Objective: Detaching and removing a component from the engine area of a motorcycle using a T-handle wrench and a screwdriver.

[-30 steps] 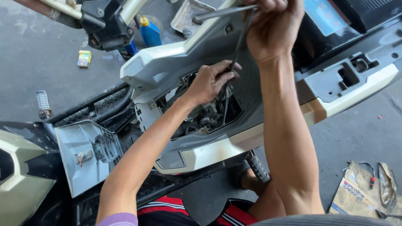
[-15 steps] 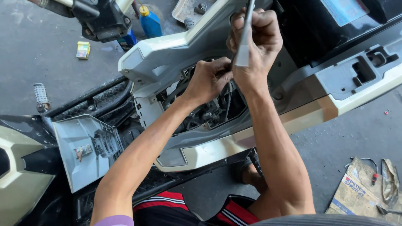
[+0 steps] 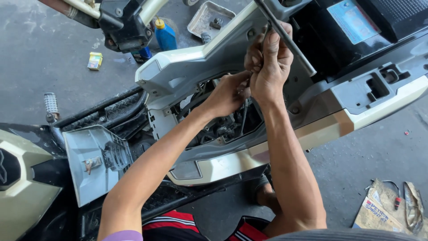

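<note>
Above the engine opening (image 3: 223, 127), my right hand (image 3: 267, 67) grips the T-wrench (image 3: 287, 38); left hand (image 3: 227, 96) pinches its shaft; panel edges crowd close.

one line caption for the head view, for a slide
Right hand grips a long metal tool; left hand reaches into the scooter's opening.

Single head view, steeply downward – close, perhaps arm's length – over scooter bodywork (image 3: 232, 53)

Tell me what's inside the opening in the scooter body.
Inside the opening show dark engine parts, hoses and a thin rod running down from the hands. The left hand covers the top of it; what its fingers grip is hidden.
</note>
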